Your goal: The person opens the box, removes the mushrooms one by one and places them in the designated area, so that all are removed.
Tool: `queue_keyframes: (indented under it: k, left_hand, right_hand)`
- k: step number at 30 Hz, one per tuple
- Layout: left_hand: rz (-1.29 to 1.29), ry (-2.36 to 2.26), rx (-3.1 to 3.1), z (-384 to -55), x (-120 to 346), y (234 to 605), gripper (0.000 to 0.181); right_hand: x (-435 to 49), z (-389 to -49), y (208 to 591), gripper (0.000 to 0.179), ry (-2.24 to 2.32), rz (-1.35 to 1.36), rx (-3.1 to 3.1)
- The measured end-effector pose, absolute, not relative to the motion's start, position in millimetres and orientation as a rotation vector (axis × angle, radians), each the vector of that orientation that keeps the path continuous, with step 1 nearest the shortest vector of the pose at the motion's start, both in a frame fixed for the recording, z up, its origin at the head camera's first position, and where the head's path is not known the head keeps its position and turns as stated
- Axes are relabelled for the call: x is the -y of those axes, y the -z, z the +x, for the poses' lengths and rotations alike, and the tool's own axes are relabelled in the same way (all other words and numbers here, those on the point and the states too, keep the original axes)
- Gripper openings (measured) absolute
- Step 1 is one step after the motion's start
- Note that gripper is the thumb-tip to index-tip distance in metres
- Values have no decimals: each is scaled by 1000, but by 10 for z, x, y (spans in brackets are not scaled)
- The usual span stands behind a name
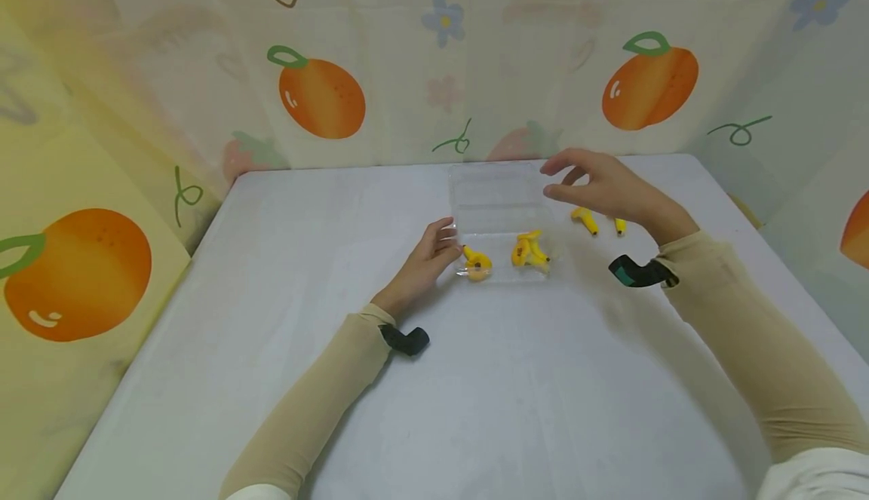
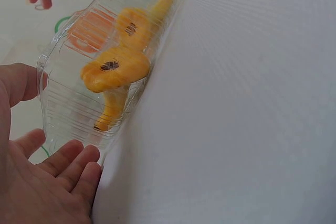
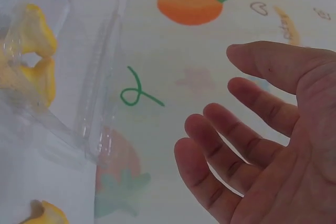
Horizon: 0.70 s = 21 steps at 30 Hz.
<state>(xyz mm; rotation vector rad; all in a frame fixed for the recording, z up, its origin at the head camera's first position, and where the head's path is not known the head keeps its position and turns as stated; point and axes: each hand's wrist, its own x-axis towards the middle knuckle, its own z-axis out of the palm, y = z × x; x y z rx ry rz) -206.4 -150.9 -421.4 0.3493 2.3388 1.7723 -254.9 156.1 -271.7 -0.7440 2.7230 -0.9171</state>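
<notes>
A hinged clear plastic box (image 1: 501, 270) stands on the table with its lid (image 1: 495, 191) raised toward the wall. Inside are yellow, banana-like pieces: one (image 1: 477, 265) at the left end and a cluster (image 1: 529, 250) at the right. Dark patches mark some rounded yellow faces (image 2: 118, 69). My left hand (image 1: 428, 260) touches the box's left side, its fingers extended and loosely bent. My right hand (image 1: 597, 183) hovers right of the lid, thumb and fingers apart with nothing between them. Beneath it, two more yellow pieces (image 1: 584, 220) lie on the table, one partly hidden by the wrist.
A white cloth covers the table (image 1: 434, 409). Behind it hangs a curtain (image 1: 407, 108) printed with oranges, flowers and hearts; similar cloth closes off both sides. Each wrist wears a black band (image 1: 407, 342) with a protruding mount.
</notes>
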Motion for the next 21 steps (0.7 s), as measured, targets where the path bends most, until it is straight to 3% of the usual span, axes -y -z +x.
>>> queue_keyframes:
  k: [21]
  left_hand:
    - [326,-1774,-2351,-2065,1503,4213,64]
  right_hand:
    - [-1410,-2487,2844,40,820,-785,-2562]
